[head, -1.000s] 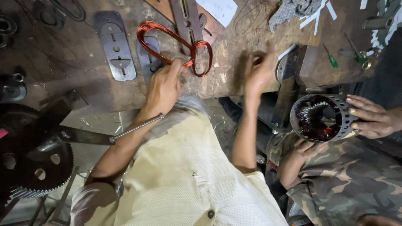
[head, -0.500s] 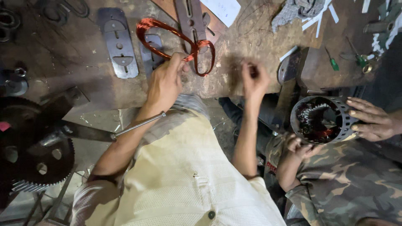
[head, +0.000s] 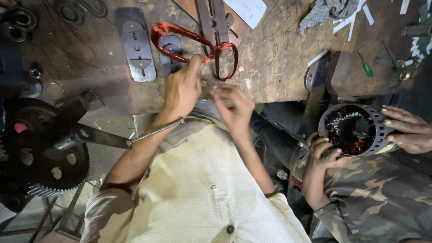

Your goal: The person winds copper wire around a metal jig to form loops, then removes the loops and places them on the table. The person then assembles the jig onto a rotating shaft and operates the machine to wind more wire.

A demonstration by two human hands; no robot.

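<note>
Left hand [head: 182, 87] pinches copper coil [head: 193, 47]; right hand [head: 234, 105] curled, grip unclear; co-worker's stator housing [head: 355, 130] holds windings.

Cream textured shirt [head: 198, 198] w/ dark button (chest pocket seam), sleeves rolled, bare forearms.

Left hand [head: 182, 87]: forearm extends toward 1 o'clock, fingers curled, thumb and forefinger pinched together at the tip. Right hand [head: 234, 103]: forearm extends toward 11 o'clock, fingers bunched, just beside the left.
</note>
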